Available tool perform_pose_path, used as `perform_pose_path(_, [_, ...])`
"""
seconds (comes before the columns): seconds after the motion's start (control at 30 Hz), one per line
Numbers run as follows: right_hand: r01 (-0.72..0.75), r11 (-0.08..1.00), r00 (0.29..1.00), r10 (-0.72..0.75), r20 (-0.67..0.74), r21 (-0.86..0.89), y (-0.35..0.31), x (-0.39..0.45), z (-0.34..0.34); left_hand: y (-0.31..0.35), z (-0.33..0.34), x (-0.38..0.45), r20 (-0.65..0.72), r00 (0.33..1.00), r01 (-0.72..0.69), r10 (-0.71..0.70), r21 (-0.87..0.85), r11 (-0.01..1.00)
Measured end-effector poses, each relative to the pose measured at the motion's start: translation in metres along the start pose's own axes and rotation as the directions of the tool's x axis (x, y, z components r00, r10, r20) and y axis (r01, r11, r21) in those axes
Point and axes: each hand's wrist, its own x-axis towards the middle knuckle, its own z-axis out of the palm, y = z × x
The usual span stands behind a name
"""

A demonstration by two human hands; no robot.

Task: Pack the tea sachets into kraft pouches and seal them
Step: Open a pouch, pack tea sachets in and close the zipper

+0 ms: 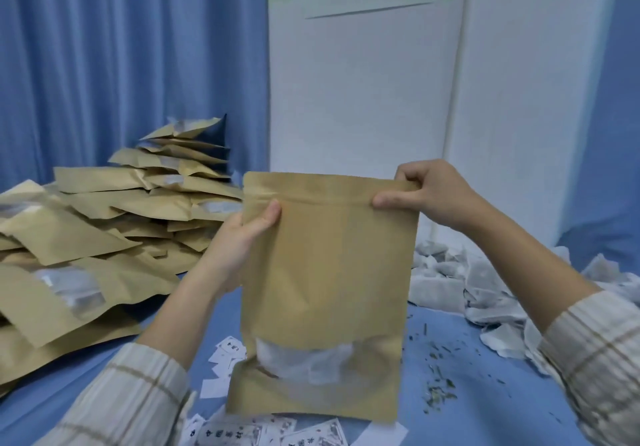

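- Head view: a kraft pouch [329, 255] is held upright in the centre of the frame, above the blue tabletop [450, 359].
- The left hand [239, 234] grasps the pouch at its upper left edge, thumb across the front face just below the zip line, the other fingers hidden behind the pouch.
- The right hand [426, 189] pinches the upper right corner of the pouch at the zip strip, thumb on the front, fingers curled over the top edge.
- The pouch top appears flat and closed along the zip line; whether it is fully sealed cannot be told.
- A rounded clear window [311, 366] in the lower part of the pouch shows white tea sachets inside.
- A pile of kraft pouches [104, 231] lies on the tabletop to the left, stacked loosely and rising toward the back.
- A heap of loose tea sachets [450, 283] lies on the tabletop to the right, partly behind the right forearm.
- Small white printed labels [225, 359] lie on the tabletop under and in front of the held pouch.
- Scattered green tea crumbs [436, 369] lie on the tabletop to the right of the pouch base.
- Both forearms wear rolled-up checked sleeves [131, 397].
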Motion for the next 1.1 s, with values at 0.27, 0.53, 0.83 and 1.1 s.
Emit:
perform_pose_path(0.27, [-0.119, 0.992, 0.993, 0.12, -0.024, 0.033, 0.036, -0.011, 0.004, -0.024, 0.006, 0.004, -0.028, 0.999, 0.035, -0.035, 0.014, 0.999])
perform_pose_path(0.53, [0.063, 0.927, 0.973, 0.026, 0.23, -0.371, 0.006, 0.008, 0.027, -0.046, 0.019, 0.0, -0.002, 1.0, -0.005, 0.006, 0.084, 0.996])
perform_pose_path(0.83, [0.078, 0.956, 0.977, -0.017, 0.211, -0.284, -0.004, 0.015, 0.047, -0.037, 0.02, 0.009, -0.201, 0.957, -0.169, 0.211, 0.208, 0.963])
perform_pose_path(1.1, [0.109, 0.942, 0.975, -0.039, 0.218, -0.319, -0.016, 0.02, 0.062, -0.041, 0.032, 0.008, -0.276, 0.905, -0.226, 0.324, 0.333, 0.915])
